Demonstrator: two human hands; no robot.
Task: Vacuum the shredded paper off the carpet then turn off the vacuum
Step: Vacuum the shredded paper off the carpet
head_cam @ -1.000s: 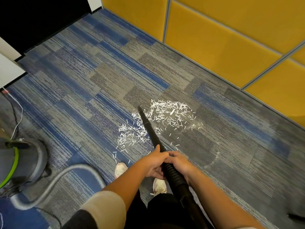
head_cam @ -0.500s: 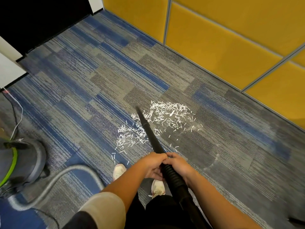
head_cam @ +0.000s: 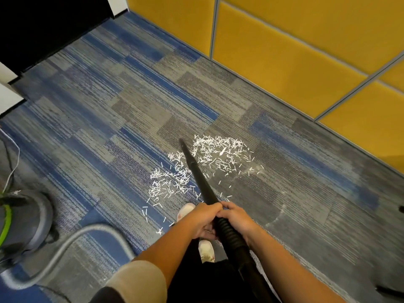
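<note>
Blue-and-grey carpet carries the shredded paper in two loose patches, the shreds too many to count, either side of one black crevice wand. The left hand and right hand each have their grip curled round the wand. The suction step looks barely begun. Next, the tip must sweep both patches. One canister vacuum sits at left.

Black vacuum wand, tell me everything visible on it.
The wand is a smooth black tube, plastic by its look, tapering to a narrow tip at the far edge of the shredded paper on the carpet. It slopes forward and down. Its near end meets a ribbed black hose. The left hand and right hand both grip it there.
</note>
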